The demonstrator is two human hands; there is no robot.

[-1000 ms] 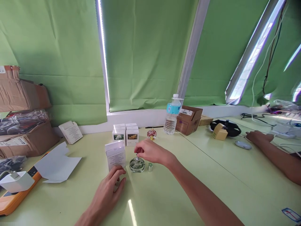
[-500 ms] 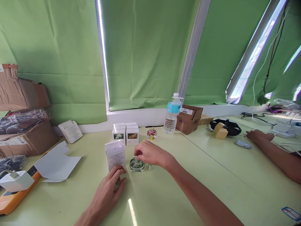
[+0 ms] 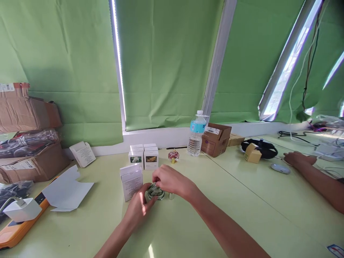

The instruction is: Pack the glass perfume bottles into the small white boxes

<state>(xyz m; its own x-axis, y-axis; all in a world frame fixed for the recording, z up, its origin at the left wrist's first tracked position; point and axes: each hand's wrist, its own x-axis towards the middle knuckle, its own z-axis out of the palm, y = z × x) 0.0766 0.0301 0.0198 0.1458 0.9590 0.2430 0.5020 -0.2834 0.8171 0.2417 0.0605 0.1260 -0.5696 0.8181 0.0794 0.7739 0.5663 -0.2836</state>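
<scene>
A clear oval glass perfume bottle (image 3: 155, 193) stands on the table between my hands. My left hand (image 3: 139, 204) grips it from the left, thumb in front and fingers behind. The fingers of my right hand (image 3: 168, 179) pinch the bottle's top, and they hide what exactly lies between them. A small shiny cap (image 3: 171, 196) stands just right of the bottle. Upright beside my left hand is a tall white box (image 3: 131, 182) with printed text. Behind it are several small white boxes (image 3: 151, 160) with flower pictures, and a round red perfume bottle (image 3: 173, 155).
A water bottle (image 3: 195, 138) and a brown carton (image 3: 215, 139) stand at the back. On the left lie a cut white sheet (image 3: 68, 191), an orange device (image 3: 13, 233) and stacked cartons (image 3: 34, 165). Another person's hand (image 3: 299, 158) rests near a mouse (image 3: 280, 168) at right.
My left hand has moved right, from the tall white box onto the glass perfume bottle. My right hand stays at the bottle's top. The view has shifted slightly.
</scene>
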